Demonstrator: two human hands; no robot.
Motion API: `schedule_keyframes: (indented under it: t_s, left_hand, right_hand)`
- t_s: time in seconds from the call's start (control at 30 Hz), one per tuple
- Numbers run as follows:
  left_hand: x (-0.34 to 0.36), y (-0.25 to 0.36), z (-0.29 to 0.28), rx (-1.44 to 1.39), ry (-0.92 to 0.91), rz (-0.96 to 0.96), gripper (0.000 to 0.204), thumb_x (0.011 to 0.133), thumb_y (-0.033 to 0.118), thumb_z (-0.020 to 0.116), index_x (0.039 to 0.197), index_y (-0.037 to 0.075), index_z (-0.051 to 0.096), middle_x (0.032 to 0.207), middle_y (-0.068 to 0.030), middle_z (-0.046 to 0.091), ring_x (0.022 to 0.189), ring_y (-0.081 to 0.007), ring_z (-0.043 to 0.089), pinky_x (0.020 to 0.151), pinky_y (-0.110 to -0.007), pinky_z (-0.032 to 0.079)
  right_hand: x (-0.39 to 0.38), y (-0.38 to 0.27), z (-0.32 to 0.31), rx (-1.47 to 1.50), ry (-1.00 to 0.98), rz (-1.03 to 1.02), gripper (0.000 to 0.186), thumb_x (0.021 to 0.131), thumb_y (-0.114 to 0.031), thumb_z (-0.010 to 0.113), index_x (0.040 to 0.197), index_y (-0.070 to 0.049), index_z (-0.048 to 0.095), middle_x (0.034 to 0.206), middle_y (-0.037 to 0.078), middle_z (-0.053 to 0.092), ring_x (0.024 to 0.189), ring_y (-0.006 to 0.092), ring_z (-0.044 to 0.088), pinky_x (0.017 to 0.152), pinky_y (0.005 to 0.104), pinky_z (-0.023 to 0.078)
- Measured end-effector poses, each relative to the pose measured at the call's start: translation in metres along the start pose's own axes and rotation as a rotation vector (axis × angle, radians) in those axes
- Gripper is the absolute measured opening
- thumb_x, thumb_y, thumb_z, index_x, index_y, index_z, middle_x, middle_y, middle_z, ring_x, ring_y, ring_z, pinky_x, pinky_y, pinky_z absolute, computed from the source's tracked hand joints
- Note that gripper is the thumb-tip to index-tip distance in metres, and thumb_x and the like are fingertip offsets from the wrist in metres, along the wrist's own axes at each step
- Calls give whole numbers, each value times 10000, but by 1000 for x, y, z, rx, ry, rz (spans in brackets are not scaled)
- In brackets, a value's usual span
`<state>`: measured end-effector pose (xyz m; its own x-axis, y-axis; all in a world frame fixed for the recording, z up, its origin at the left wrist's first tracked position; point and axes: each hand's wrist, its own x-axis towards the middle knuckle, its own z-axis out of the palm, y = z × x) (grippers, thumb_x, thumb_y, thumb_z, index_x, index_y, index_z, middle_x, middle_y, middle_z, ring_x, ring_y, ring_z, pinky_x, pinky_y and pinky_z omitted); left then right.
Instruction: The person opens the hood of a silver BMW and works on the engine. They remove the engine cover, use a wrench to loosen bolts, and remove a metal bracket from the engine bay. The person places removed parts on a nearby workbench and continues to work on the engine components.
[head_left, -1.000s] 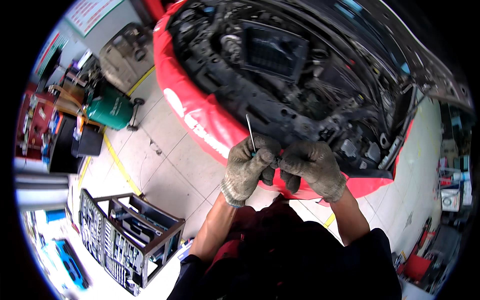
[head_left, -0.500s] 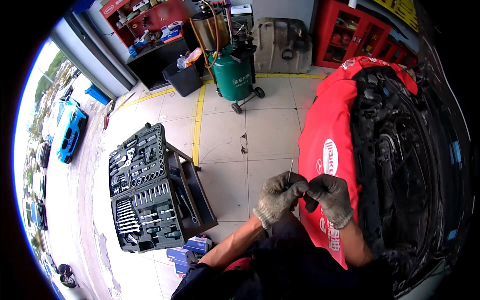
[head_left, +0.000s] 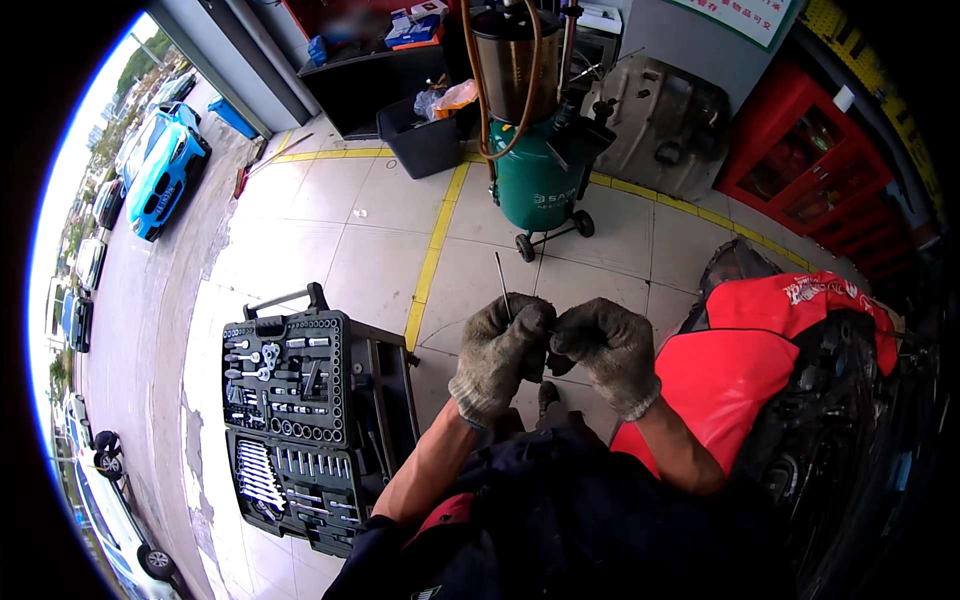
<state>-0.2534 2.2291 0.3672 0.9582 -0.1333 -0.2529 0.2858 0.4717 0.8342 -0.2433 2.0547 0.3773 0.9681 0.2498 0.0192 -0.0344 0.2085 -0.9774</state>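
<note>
Turned from red cover (head_left: 702, 388), left hand (head_left: 495, 357) gripping rod (head_left: 503, 283), right hand (head_left: 612, 352) curled

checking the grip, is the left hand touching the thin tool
Touching: in the head view, the gloved left hand is closed around the thin tool, which sticks up out of the grip.

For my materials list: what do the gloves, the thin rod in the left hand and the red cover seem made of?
Gloves: probably knitted yarn, matte and soiled, with coarse texture. Thin rod: likely metal, being straight and slender; finish unclear. Red cover: perhaps vinyl or coated fabric, smooth with slight sheen.
</note>
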Motion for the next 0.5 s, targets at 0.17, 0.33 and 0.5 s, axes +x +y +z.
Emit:
schedule_keyframes:
  t_s: [0.17, 0.33, 0.5]
  left_hand:
    - [94, 43, -52, -83, 56, 26, 376, 962, 331, 744, 1076, -16, 658, 760, -41, 653, 557, -103, 577, 493, -242, 489]
    - [194, 107, -124, -19, 71, 150, 364, 965, 327, 744, 1055, -18, 669, 800, -52, 683, 584, -97, 596, 517, -243, 500]
    - [287, 190, -177, 3, 45, 227, 307, 957, 274, 765, 1066, -3, 692, 821, -38, 702, 636, -85, 610, 568, -244, 499]
  right_hand:
    - [128, 15, 21, -47, -84, 35, 118, 896, -55, 797, 939, 14, 712, 809, 41, 712, 700, 89, 650, 635, 252, 558]
    - [258, 28, 70, -82, -64, 38, 129, 901, -60, 793, 954, 8, 697, 814, 41, 708, 708, 91, 657, 653, 250, 574]
    - [382, 26, 124, -103, 28, -44, 137, 916, -71, 782, 966, 2, 678, 853, 56, 715, 726, 104, 678, 682, 268, 597]
